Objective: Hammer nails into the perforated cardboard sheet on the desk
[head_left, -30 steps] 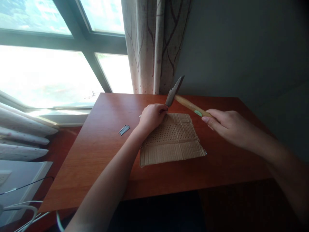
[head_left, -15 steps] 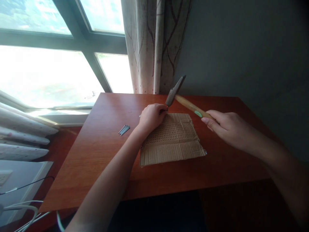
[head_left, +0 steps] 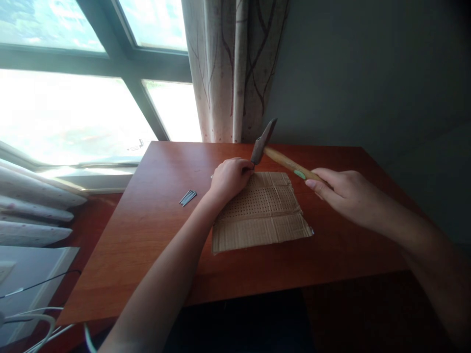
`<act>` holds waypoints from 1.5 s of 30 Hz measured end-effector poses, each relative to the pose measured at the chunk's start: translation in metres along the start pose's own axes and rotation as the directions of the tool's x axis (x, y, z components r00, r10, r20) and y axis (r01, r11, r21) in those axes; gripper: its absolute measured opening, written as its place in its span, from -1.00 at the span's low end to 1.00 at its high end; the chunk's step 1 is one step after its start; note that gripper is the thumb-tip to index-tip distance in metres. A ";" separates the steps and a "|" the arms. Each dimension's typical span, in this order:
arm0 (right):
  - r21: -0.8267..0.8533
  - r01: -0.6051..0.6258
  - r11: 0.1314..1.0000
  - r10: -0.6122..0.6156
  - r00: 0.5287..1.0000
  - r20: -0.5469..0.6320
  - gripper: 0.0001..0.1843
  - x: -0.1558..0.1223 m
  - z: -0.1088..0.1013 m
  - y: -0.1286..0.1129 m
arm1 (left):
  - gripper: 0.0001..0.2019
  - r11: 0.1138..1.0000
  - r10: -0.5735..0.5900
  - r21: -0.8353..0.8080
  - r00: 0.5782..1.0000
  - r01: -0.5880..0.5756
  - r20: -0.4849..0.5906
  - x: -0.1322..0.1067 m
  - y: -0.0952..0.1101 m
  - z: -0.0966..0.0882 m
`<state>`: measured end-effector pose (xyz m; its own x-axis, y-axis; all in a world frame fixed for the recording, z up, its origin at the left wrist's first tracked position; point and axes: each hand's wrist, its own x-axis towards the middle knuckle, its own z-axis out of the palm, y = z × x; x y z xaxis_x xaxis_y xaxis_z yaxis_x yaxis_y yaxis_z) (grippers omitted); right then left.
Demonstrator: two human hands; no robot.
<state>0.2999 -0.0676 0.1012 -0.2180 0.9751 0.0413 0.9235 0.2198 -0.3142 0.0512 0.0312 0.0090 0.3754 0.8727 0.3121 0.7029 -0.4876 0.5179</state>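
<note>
Head view: hammer (head_left: 281,158) in right hand (head_left: 340,189), nails (head_left: 188,198) and cardboard (head_left: 261,211) on table (head_left: 331,255).

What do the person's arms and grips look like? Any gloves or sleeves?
The left arm and right arm show bare: no sleeves, watch or bracelet. The left grip is an ordinary hand with no glove, and so is the right grip. I see no rings or markings, but parts are hidden.
</note>
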 end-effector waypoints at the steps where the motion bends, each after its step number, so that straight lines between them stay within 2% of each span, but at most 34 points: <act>1: 0.002 0.002 1.000 -0.002 1.000 -0.009 -0.63 0.000 0.000 -0.001 | -0.81 1.000 0.001 -0.003 1.000 -0.001 -0.001 0.000 0.000 0.000; 11: 0.011 -0.006 1.000 0.006 1.000 -0.004 -0.65 -0.002 0.006 0.000 | -0.82 0.999 -0.048 -0.007 0.999 0.048 0.022 0.001 0.001 0.000; 21: 0.036 -0.009 0.999 0.010 1.000 -0.027 -0.63 -0.005 0.007 0.000 | -0.83 0.999 -0.035 -0.006 0.999 0.035 0.020 0.001 0.000 0.000; 27: 0.040 -0.011 0.999 0.011 1.000 -0.007 -0.66 -0.003 0.012 -0.003 | -0.81 0.996 -0.083 0.019 0.995 0.082 0.061 0.001 0.005 -0.003; 33: 0.045 -0.018 0.999 0.018 1.000 -0.002 -0.65 -0.003 0.012 -0.005 | -0.76 0.992 -0.118 0.059 0.982 0.110 0.148 -0.001 0.013 -0.016; 38: 0.047 -0.027 0.999 0.027 1.000 0.003 -0.65 -0.003 0.012 -0.004 | -0.72 0.998 -0.058 0.040 0.983 0.051 0.175 -0.009 0.005 -0.025; 45: 0.047 -0.018 0.999 0.018 1.000 -0.010 -0.65 -0.005 0.009 -0.006 | -0.72 0.996 -0.085 -0.012 0.986 0.088 0.143 -0.014 -0.002 -0.022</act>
<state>0.2927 -0.0744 0.0946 -0.1980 0.9791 0.0455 0.9115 0.2010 -0.3587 0.0318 0.0195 0.0212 0.3966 0.9056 0.1503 0.7257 -0.4096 0.5528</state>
